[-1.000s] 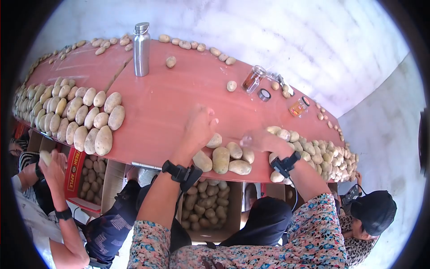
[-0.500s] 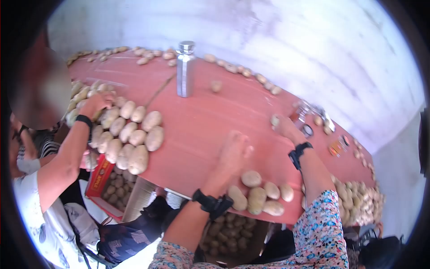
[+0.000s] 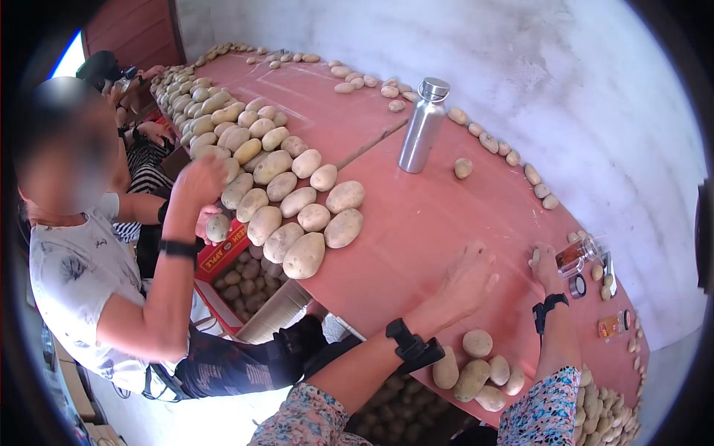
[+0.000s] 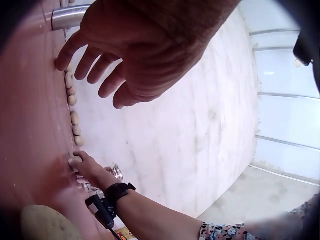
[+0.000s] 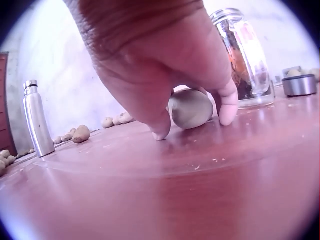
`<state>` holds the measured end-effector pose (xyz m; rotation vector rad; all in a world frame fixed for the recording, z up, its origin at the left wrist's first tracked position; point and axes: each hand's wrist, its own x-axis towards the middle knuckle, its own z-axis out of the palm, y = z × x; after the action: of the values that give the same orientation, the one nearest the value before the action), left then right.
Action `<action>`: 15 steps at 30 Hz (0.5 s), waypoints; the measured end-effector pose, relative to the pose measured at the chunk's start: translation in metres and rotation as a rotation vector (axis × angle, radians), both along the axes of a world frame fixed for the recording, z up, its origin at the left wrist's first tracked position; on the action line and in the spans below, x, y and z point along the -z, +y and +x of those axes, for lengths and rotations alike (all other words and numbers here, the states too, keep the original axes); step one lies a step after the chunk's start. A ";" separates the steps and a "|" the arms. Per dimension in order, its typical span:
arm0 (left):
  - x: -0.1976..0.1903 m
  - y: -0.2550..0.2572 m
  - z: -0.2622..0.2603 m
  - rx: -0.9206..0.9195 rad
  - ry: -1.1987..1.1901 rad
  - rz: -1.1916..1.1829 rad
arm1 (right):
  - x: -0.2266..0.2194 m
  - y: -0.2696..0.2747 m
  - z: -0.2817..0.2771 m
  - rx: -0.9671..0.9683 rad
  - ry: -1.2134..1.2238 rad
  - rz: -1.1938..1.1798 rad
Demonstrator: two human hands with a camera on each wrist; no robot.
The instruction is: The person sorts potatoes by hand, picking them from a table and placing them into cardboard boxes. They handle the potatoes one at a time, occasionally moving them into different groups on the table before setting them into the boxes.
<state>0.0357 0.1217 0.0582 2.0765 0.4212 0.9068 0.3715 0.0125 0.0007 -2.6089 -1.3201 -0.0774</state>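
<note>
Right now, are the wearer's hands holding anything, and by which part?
The right hand has a potato by its sides, thumb at one, fingers at the other. The left hand holds nothing.

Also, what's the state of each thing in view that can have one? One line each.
Metal bottle: upright, capped.
Handled jar: upright, reddish contents.
Round lid: off, on the table.
Small jar: dark lid on.
Red box: open, potatoes inside.
Left hand: empty, fingers loosely spread.
Right hand: fingers round a potato.
</note>
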 end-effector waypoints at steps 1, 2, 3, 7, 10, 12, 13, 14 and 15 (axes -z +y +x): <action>-0.001 -0.001 0.000 0.001 0.022 0.011 | 0.005 -0.006 0.007 -0.004 -0.006 -0.005; -0.002 -0.003 -0.001 -0.001 0.042 0.020 | 0.012 -0.011 0.012 -0.049 -0.056 -0.004; -0.004 -0.006 -0.002 -0.008 0.035 0.014 | 0.015 -0.014 0.015 -0.096 -0.107 -0.004; -0.011 -0.020 -0.008 0.023 0.075 -0.044 | -0.031 -0.035 -0.047 -0.139 -0.178 -0.222; 0.009 -0.026 -0.010 0.084 0.058 0.256 | -0.039 -0.068 -0.062 -0.230 -0.073 -0.197; 0.021 -0.034 0.010 0.240 0.338 0.797 | -0.034 -0.118 -0.073 -0.248 0.156 0.077; 0.070 -0.027 0.007 0.245 -0.103 0.783 | -0.037 -0.138 -0.090 -0.128 0.472 0.215; 0.072 -0.034 0.001 0.317 -0.131 0.746 | -0.045 -0.162 -0.102 -0.174 0.568 0.209; 0.065 -0.041 -0.002 0.283 -0.076 0.577 | -0.055 -0.185 -0.122 -0.224 0.665 0.213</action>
<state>0.0341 0.0810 -0.0071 2.5202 -0.2037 1.0091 0.2500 -0.1726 0.0560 -2.0180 -1.2431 0.5951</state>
